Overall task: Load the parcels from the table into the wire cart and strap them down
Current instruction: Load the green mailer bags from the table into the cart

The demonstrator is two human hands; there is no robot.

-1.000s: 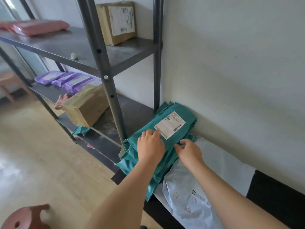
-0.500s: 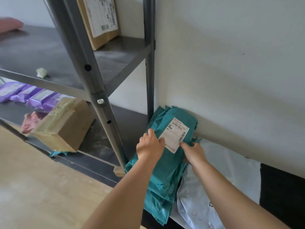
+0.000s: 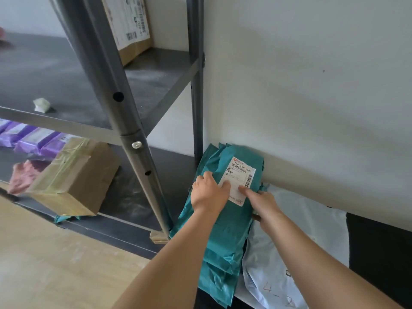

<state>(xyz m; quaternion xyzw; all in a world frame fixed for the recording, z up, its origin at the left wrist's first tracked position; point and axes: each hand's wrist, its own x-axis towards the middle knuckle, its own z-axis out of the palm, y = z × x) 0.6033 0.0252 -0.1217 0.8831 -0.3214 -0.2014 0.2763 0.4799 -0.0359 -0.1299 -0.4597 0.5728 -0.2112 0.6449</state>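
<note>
- A person leans over a stack of teal parcels [image 3: 225, 233] lying on a dark counter [image 3: 379, 244], its far end pushed against a white wall [image 3: 301, 85].
- The left hand [image 3: 208, 194] sits on top of the stack near its far end. Its fingers are bent over the top parcel toward the left edge, and the thumb presses the near corner of a white shipping label [image 3: 242, 175].
- The right hand [image 3: 264, 202] takes the same stack from the opposite side. Its thumb lies on the label just beside the left thumb, and the fingers are tucked out of sight under the right edge, so the hand clamps on the parcels.
- The stack thus lies between and beneath both hands, with the barcode end of the label showing beyond the fingertips.
- A pale parcel [image 3: 289, 253] with handwritten marks lies flat on the counter to the right, touching the teal stack and partly under the right forearm.
- A grey metal rack [image 3: 133, 139] stands just to the left of the stack, its rear post close to the stack's far corner.
- On the lower shelf a taped cardboard box [image 3: 73, 177] rests near purple packets [image 3: 29, 139]; a labelled cardboard box [image 3: 131, 25] stands on the shelf above.
- A light wooden floor [image 3: 55, 264] runs below the rack.
</note>
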